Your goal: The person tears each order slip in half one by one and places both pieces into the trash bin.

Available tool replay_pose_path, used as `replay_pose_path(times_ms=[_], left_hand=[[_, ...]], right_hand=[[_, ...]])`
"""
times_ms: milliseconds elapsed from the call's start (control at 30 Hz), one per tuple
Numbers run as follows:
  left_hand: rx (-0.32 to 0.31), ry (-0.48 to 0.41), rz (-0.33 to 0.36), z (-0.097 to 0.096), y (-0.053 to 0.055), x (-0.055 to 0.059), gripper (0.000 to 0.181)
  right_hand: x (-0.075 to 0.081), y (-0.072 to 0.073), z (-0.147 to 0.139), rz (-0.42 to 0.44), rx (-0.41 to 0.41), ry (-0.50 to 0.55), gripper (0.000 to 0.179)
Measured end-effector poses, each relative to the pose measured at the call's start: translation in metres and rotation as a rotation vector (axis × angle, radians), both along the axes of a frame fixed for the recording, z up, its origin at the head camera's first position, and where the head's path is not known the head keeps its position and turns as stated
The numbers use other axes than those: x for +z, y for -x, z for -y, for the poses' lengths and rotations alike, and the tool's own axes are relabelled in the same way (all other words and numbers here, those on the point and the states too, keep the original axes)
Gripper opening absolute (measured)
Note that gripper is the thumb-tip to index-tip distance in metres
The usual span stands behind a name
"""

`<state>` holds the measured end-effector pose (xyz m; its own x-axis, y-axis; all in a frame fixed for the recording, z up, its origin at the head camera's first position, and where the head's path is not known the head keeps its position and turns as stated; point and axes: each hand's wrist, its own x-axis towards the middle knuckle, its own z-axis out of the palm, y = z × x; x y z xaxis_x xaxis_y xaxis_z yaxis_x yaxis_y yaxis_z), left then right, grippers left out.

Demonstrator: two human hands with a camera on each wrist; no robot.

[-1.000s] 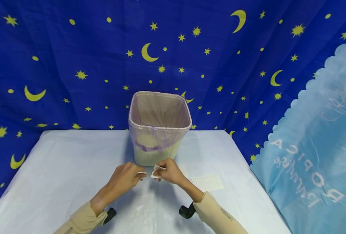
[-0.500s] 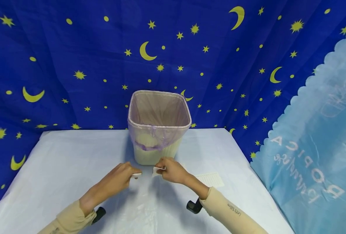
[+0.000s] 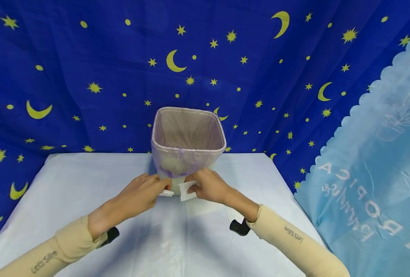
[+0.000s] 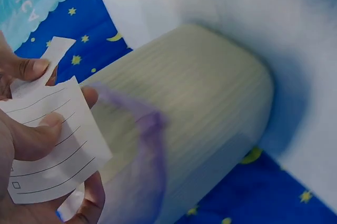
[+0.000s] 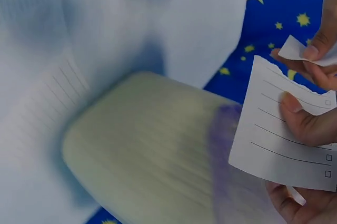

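My left hand (image 3: 137, 194) pinches a torn piece of white paper (image 4: 58, 145), printed with lines and small checkboxes, between thumb and fingers. My right hand (image 3: 211, 187) pinches another torn lined piece (image 5: 284, 124), its ragged edge facing the left hand's piece. A narrow gap separates the two pieces in the head view. Both hands are raised close in front of a cream wastebasket (image 3: 174, 188) lined with a translucent purple bag (image 3: 191, 157). The bag folds over the rim, and inside it no contents show.
Lined paper (image 3: 201, 206) lies on the white-covered table (image 3: 87, 184), partly under the right forearm. Behind stands a blue curtain (image 3: 121, 77) with moons and stars. A light blue cloth (image 3: 374, 173) hangs at the right. Black wrist mounts (image 3: 239, 227) stick out below the sleeves.
Both hands have moved forward toward the wastebasket, each still pinching its paper piece, and the pieces have come nearer each other again. Lined paper on the table now shows more beneath the right hand.
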<state>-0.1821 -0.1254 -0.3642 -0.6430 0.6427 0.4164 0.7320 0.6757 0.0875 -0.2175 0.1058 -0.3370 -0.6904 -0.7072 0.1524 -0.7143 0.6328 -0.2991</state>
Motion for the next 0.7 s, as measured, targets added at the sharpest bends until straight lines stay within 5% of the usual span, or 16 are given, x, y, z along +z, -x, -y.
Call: replay_pose_path(times_ms=[133,433,700], left_hand=[[0.038,0.011,0.034,-0.002,0.005,0.025,0.037],[0.094,0.024,-0.025,-0.003,0.019,0.074,0.039],[0.161,-0.153,0.023,-0.011,0.049,0.101,0.042]], right_hand=[[0.024,0.004,0.000,-0.051,0.026,-0.007,0.020],[0.062,0.022,0.000,-0.095,0.027,0.096,0.016],[0.078,0.044,0.000,-0.168,-0.080,0.200,0.037]])
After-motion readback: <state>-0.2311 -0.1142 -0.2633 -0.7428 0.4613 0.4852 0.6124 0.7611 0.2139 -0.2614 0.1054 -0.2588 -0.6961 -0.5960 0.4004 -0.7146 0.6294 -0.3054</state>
